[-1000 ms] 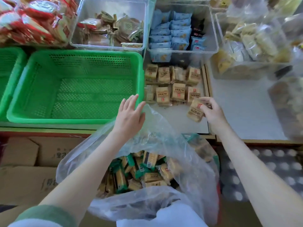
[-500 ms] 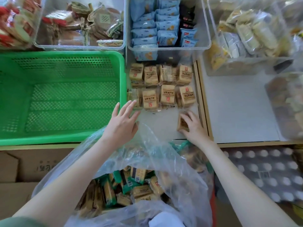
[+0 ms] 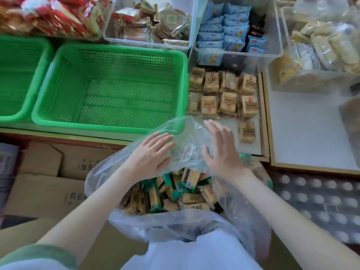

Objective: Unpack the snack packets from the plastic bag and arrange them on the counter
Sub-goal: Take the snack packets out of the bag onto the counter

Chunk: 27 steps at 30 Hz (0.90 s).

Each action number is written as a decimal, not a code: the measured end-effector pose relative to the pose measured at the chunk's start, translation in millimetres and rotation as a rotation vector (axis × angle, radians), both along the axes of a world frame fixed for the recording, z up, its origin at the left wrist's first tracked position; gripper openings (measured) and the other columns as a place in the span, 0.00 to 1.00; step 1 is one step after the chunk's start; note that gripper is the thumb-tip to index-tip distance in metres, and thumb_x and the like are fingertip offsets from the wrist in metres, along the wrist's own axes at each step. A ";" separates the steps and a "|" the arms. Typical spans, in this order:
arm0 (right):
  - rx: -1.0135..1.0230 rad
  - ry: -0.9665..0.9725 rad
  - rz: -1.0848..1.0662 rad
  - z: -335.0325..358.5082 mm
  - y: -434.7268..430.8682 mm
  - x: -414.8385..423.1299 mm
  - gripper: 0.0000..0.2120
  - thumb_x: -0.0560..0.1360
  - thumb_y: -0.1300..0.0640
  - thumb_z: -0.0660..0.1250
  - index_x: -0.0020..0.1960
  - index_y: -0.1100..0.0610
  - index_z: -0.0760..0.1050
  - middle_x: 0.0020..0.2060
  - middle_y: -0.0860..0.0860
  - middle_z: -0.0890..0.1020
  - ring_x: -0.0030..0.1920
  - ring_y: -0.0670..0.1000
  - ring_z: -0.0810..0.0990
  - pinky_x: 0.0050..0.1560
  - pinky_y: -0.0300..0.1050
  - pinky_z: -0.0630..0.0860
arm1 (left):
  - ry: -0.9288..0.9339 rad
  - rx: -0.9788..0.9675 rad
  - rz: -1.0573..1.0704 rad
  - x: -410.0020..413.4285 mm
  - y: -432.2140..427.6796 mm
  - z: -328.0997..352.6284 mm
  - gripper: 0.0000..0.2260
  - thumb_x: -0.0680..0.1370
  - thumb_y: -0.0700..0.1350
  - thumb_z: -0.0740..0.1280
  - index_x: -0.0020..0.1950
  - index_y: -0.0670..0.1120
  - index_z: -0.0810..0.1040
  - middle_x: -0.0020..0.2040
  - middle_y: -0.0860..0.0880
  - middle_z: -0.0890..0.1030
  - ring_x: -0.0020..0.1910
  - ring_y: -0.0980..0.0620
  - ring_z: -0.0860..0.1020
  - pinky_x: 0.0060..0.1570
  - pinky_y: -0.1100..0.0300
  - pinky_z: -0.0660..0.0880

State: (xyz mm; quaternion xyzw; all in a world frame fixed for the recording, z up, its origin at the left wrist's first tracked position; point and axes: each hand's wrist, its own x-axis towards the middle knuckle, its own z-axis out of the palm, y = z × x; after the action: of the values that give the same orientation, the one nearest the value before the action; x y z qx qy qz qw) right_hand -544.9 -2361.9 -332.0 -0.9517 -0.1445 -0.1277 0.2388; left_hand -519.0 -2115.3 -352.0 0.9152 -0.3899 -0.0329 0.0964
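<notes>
A big clear plastic bag stands open below the counter edge, full of tan and green snack packets. Two rows of tan packets lie on the white counter, and a single tan packet lies alone in front of them. My left hand rests flat on the bag's upper rim with fingers straight. My right hand hovers open over the rim, just left of the single packet, holding nothing.
An empty green basket sits left of the packets, with another green basket beside it. Clear bins of snacks line the back. Cardboard boxes lie lower left and egg trays lower right.
My right hand set the tan packet down on the counter, let go and drew back toward the bag. My left hand stayed on the bag's rim.
</notes>
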 end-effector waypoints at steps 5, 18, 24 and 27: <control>-0.182 -0.192 0.370 -20.8 91.6 -56.8 0.21 0.74 0.61 0.63 0.66 0.59 0.66 0.59 0.54 0.69 0.56 0.54 0.71 0.56 0.46 0.67 | 0.106 0.078 0.113 -58.1 68.0 -7.9 0.28 0.80 0.61 0.53 0.74 0.47 0.68 0.73 0.44 0.68 0.73 0.45 0.65 0.74 0.50 0.53; -0.458 0.193 0.721 -68.3 187.0 -96.2 0.38 0.62 0.65 0.78 0.69 0.66 0.69 0.64 0.60 0.77 0.62 0.56 0.78 0.62 0.47 0.74 | 0.238 0.158 0.589 -136.5 152.0 -47.0 0.37 0.70 0.62 0.62 0.77 0.52 0.59 0.72 0.40 0.68 0.71 0.39 0.66 0.71 0.43 0.61; -0.606 0.102 0.838 -89.8 219.4 -79.1 0.30 0.66 0.57 0.77 0.65 0.64 0.74 0.60 0.58 0.80 0.58 0.55 0.79 0.61 0.50 0.76 | 0.380 0.184 0.589 -141.2 152.6 -53.1 0.47 0.69 0.59 0.69 0.79 0.54 0.44 0.77 0.44 0.58 0.77 0.45 0.53 0.75 0.46 0.50; -0.659 0.022 0.849 -95.4 225.4 -75.6 0.28 0.66 0.56 0.76 0.63 0.61 0.75 0.54 0.54 0.80 0.53 0.53 0.79 0.57 0.47 0.77 | 0.363 0.193 0.572 -137.5 155.9 -55.2 0.49 0.68 0.59 0.71 0.79 0.54 0.43 0.77 0.44 0.57 0.77 0.45 0.52 0.74 0.44 0.49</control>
State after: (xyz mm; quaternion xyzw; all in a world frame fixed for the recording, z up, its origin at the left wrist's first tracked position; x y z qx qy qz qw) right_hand -620.5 -2136.5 -427.4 -0.8355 -0.5464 0.0422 -0.0404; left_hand -656.5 -1959.4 -407.2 0.9716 -0.0892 -0.2033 0.0822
